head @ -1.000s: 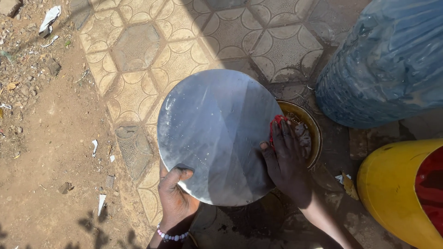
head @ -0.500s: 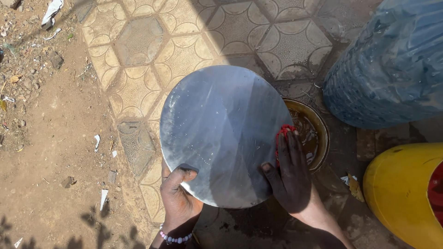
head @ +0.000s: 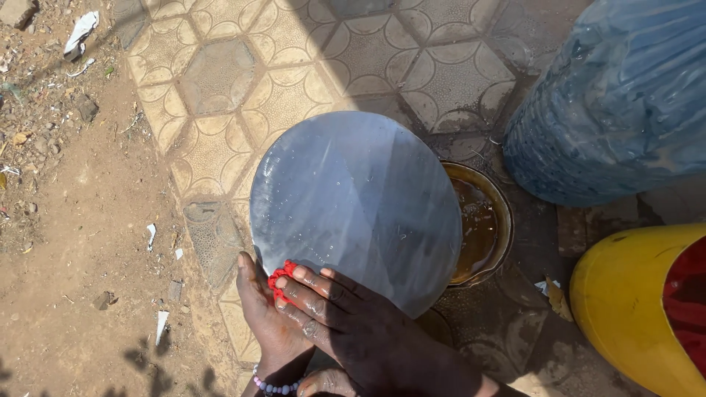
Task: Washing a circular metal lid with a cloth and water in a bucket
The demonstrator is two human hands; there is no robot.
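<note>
From the head camera, looking straight down: my left hand point(head: 266, 323) grips the near, lower-left edge of a big round metal tray point(head: 357, 209), the thumb lying up along its rim and the fingers hidden behind it, so it is closed on the tray. A bead bracelet point(head: 274, 387) sits on that wrist. My right hand point(head: 346, 316) lies across the left one, fingers stretched flat and close together, pressing a small red scrubber point(head: 280, 279) against the tray's lower-left rim. Only bits of the red show between my fingers and the metal.

The tray is wet and shiny, held up tilted, and it covers most of a shallow bowl of brown water point(head: 478, 228) that stands on the ground just to its right. Beyond the bowl, at the upper right, stands a large blue barrel point(head: 625, 103). A yellow plastic container point(head: 632, 301) is at the lower right, near the bowl but apart from it.

Beneath everything is patterned paving point(head: 309, 66), wet and dark around the bowl. To the left lies bare dirt point(head: 73, 242) with scraps of paper and small stones.
</note>
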